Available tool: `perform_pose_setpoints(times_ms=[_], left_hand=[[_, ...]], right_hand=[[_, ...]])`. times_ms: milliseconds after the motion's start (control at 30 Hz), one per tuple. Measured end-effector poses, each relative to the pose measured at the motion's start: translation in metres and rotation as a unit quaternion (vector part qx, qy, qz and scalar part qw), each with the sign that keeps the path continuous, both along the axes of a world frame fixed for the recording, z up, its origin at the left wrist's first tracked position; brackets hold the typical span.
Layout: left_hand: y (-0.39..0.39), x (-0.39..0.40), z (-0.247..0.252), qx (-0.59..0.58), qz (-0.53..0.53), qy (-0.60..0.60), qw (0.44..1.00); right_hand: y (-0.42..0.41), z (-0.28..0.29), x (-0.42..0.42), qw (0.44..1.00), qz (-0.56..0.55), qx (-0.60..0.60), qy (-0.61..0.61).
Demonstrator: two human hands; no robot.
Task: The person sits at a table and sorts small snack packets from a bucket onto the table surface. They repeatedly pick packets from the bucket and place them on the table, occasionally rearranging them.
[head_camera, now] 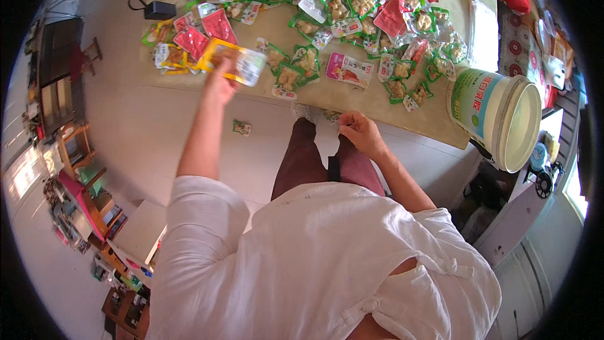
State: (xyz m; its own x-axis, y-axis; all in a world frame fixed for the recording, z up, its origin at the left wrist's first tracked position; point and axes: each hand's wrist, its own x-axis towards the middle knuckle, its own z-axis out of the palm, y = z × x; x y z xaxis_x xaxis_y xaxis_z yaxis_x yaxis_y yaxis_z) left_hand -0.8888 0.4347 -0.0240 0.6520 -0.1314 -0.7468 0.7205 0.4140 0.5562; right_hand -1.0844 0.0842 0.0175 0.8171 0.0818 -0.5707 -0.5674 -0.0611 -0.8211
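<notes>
My left hand (223,86) grips a yellow-edged food packet (236,60) above the table's near left part. Red packets (191,42) and other yellow-edged packets (170,55) lie close to it on the left. My right hand (359,131) is just off the table's near edge, its fingers curled; whether it holds something small cannot be made out. A pink and white packet (349,70) lies flat on the table beyond it. Green-edged clear packets (305,62) sit between the two hands, and a large mixed pile (363,4) of packets spreads behind them.
A large plastic bucket (481,108) stands at the table's right corner. On the table (264,93) are a black box with a loop (159,10) at the left and white sheets (483,33) at the right. One green-edged packet (241,127) lies on the floor.
</notes>
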Motion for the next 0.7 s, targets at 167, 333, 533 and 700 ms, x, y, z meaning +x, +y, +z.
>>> perform_pose_setpoints(times_ms=[167, 333, 533, 700], left_hand=[[0.033, 0.036, -0.034, 0.181, 0.004, -0.001, 0.983], [-0.061, -0.042, -0.086, 0.454, -0.308, -0.122, 0.827], [-0.129, -0.057, -0.072, 0.515, -0.182, -0.180, 0.818], [-0.124, -0.038, -0.095, 0.484, -0.174, -0.261, 0.817]], right_hand=[[-0.001, -0.017, -0.014, 0.997, -0.039, -0.050, 0.034], [0.003, -0.063, 0.002, 0.995, -0.031, -0.071, 0.056], [0.059, -0.119, 0.096, 0.944, -0.051, -0.309, -0.109], [0.089, -0.112, 0.150, 0.973, -0.112, -0.179, -0.097]])
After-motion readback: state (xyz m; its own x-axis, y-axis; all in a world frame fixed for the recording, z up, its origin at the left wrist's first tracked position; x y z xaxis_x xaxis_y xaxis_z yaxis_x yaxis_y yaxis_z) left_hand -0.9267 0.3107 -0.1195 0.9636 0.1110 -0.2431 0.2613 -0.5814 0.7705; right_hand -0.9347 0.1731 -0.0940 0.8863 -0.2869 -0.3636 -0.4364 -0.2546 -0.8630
